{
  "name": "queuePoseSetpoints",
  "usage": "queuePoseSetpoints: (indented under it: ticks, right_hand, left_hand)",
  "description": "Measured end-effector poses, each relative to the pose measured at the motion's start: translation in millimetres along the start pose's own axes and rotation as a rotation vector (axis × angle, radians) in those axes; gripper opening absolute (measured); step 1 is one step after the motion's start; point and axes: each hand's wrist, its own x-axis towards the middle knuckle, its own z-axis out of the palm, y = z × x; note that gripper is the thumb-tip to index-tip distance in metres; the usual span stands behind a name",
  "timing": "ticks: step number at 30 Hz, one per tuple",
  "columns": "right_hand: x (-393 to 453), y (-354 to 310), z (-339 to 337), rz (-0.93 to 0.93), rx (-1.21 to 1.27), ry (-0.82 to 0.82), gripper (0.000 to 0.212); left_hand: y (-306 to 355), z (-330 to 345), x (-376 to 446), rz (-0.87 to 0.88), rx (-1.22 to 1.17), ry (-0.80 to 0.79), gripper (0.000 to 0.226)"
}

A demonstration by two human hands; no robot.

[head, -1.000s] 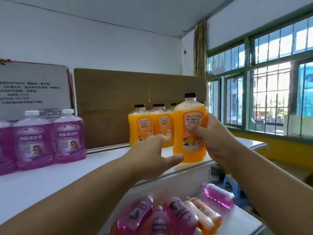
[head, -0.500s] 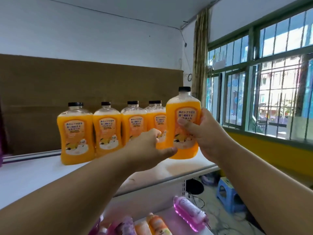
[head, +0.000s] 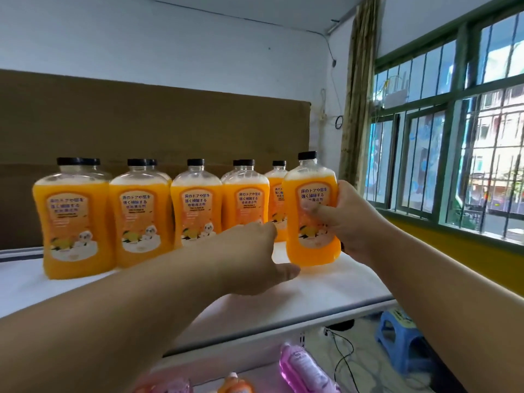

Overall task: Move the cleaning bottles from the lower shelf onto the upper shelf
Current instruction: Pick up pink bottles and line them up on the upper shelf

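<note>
on upper shelf [head: 326,290]: right hand [head: 344,219] grips orange bottle [head: 312,211]; left hand [head: 252,256] spread.

White upper shelf [head: 326,287] with upright orange bottles [head: 141,214].

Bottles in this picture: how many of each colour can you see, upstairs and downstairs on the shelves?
Orange bottles standing on the upper shelf, by caps: 8
Held orange bottle in the right hand: 1
Lower orange bottle on the lower shelf: 1
Pink bottles there, partly cut off: 2
Total: 12
</note>
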Motion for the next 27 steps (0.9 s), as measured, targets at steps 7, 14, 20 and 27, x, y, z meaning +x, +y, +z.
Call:
queuePoseSetpoints:
  ticks: [7, 14, 20, 27]
  right_hand:
    - [29.4, 19.6, -8.1, -0.047, -0.074, -0.106, 0.068]
    - [31.4, 36.3, -16.3, -0.127, -0.264, -0.184, 0.067]
    - [51.6, 36.4, -9.1, -0.186, -0.417, -0.182, 0.039]
    - [77.8, 40.5, 2.0, -0.144, -0.601, -0.123, 0.054]
  left_hand:
    - [19.3, 15.4, 2.2, -0.169, 0.131, -0.123, 0.079]
    - [32.2, 28.0, -5.6, -0.302, 0.101, -0.145, 0.080]
    - [35.5, 29.9, -8.2, -0.332, 0.122, -0.139, 0.077]
    - [39.0, 29.8, -9.6, -0.329, 0.132, -0.116, 0.067]
